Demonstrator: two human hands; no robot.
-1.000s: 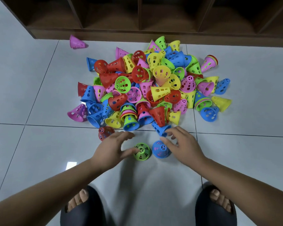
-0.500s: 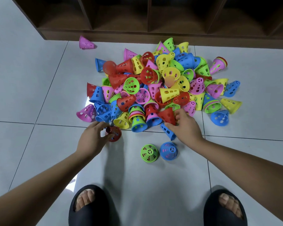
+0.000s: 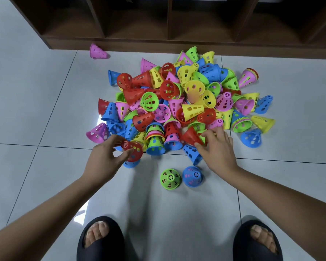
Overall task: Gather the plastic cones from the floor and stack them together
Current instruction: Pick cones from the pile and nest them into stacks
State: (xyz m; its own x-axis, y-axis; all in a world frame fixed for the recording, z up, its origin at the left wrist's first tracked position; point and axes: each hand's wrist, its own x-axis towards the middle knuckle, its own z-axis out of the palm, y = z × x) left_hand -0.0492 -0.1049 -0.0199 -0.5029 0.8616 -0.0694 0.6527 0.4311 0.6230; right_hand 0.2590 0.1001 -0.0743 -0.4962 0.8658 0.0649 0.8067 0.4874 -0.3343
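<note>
Since the pile of perforated cones point(image 3: 186, 102) lies loose on the floor tiles point(image 3: 45, 110), both hands work its near edge. Left hand point(image 3: 105, 157) pinches a red cone point(image 3: 133, 150) near its narrow end, directly over a blue cone point(image 3: 131, 163), probably to nest it. Right hand point(image 3: 217, 149) lies on a second red cone point(image 3: 191, 137), fingers spread; can't tell if it's gripped or only touched. Green cone point(image 3: 170, 178) and blue base cone point(image 3: 192, 176) stand mouth-down, clear of the pile, likely stack starters. Pink stray point(image 3: 98, 51) sits by the wooden shelf unit point(image 3: 196, 25).
</note>
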